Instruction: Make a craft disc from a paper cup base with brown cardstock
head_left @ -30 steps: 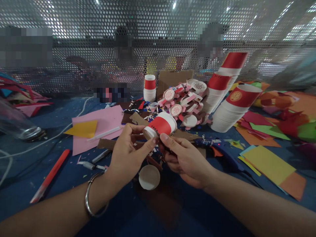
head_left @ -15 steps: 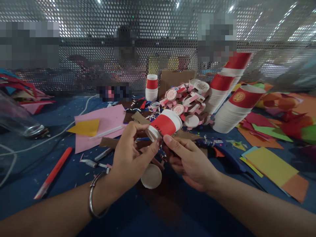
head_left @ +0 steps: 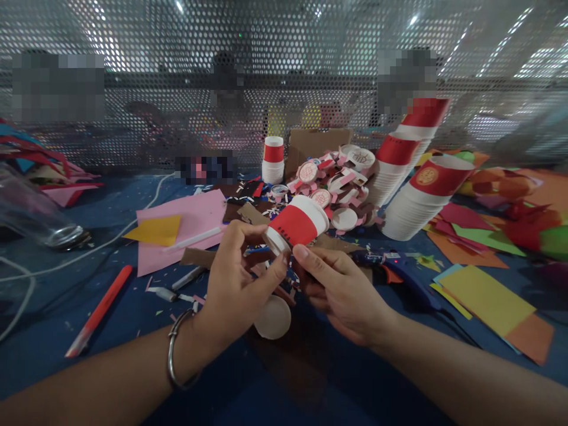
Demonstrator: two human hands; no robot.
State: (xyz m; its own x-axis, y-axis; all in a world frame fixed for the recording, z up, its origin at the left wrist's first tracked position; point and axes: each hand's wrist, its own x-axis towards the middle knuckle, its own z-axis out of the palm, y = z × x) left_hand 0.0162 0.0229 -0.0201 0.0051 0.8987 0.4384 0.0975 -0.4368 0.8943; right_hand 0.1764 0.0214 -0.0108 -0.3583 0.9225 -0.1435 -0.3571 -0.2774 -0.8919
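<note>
A red and white paper cup (head_left: 298, 223) lies tilted on its side in the air, its wide rim to the upper right and its base to the lower left. My left hand (head_left: 242, 278) grips it near the base, thumb below and fingers above. Close against the cup's lower side, my right hand (head_left: 339, 284) is closed, thumb over curled fingers. Whatever the right hand holds is hidden by its fingers and shadow. Below the hands rests a round pale disc (head_left: 273, 318), like a cut-off cup bottom.
Behind the cup is a heap of cut cup bottoms with pink strips (head_left: 344, 183). Stacked paper cups (head_left: 406, 207) lean at right, near a blue glue gun (head_left: 410, 284). Coloured paper (head_left: 488, 302) lies right, pink paper (head_left: 195, 231) and a red marker (head_left: 100, 310) left.
The view has shifted slightly. Both hands keep nearly the same position around the cup, with only a tiny movement of the cup and my right thumb.
</note>
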